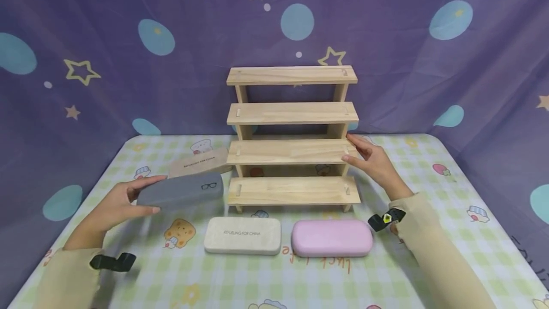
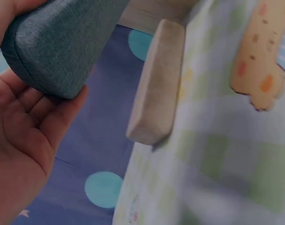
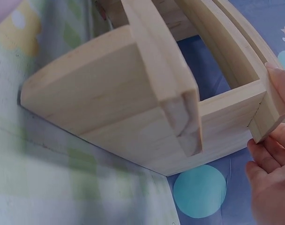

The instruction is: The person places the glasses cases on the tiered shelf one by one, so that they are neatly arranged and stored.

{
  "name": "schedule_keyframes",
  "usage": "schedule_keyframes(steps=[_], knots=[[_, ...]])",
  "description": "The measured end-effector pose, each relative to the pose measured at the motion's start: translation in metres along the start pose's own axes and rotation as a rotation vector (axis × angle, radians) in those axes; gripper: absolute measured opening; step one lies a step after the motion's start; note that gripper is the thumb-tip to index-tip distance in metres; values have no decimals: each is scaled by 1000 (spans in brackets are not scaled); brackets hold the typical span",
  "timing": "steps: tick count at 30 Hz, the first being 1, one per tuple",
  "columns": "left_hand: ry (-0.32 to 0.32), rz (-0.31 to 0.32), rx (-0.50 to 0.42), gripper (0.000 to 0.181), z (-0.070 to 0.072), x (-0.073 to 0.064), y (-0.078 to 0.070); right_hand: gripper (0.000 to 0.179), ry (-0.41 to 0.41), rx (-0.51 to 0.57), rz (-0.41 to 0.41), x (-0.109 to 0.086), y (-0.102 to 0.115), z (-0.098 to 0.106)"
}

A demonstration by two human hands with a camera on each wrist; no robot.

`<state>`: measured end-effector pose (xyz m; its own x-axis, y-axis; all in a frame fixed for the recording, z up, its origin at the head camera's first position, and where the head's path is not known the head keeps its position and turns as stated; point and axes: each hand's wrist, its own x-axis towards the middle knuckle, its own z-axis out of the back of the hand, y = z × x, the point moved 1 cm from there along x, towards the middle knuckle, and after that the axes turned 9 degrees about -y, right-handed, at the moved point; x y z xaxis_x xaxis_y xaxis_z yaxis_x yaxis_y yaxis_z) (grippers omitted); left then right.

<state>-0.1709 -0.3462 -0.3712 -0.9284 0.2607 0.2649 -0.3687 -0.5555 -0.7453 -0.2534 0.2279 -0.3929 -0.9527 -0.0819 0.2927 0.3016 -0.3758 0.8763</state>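
Note:
My left hand (image 1: 117, 206) grips the left end of a grey-blue glasses case (image 1: 184, 190), thumb in front and fingers behind. The left wrist view shows the case (image 2: 63, 44) held up off the cloth. Behind it lies a beige glasses case (image 1: 199, 162) with lettering, touching or nearly touching the wooden shelf's left side. My right hand (image 1: 377, 163) pinches the right end of a step on the four-tier wooden display shelf (image 1: 291, 151); in the right wrist view, the fingers curl round the board end (image 3: 269, 117).
In front of the shelf lie a cream glasses case (image 1: 242, 236) with lettering and a pink glasses case (image 1: 332, 238), side by side. A green-checked cloth (image 1: 240, 285) covers the table. A purple patterned curtain (image 1: 188, 4) hangs close behind the shelf.

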Motion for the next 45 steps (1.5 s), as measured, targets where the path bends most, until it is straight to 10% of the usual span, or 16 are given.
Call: schedule_keyframes(steps=[7, 45], knots=[[-8, -111, -31, 66, 3, 17, -18, 66, 7, -3, 6, 1, 0, 0], [63, -199, -49, 66, -45, 133, -101, 64, -14, 1, 29, 0, -2, 0]])
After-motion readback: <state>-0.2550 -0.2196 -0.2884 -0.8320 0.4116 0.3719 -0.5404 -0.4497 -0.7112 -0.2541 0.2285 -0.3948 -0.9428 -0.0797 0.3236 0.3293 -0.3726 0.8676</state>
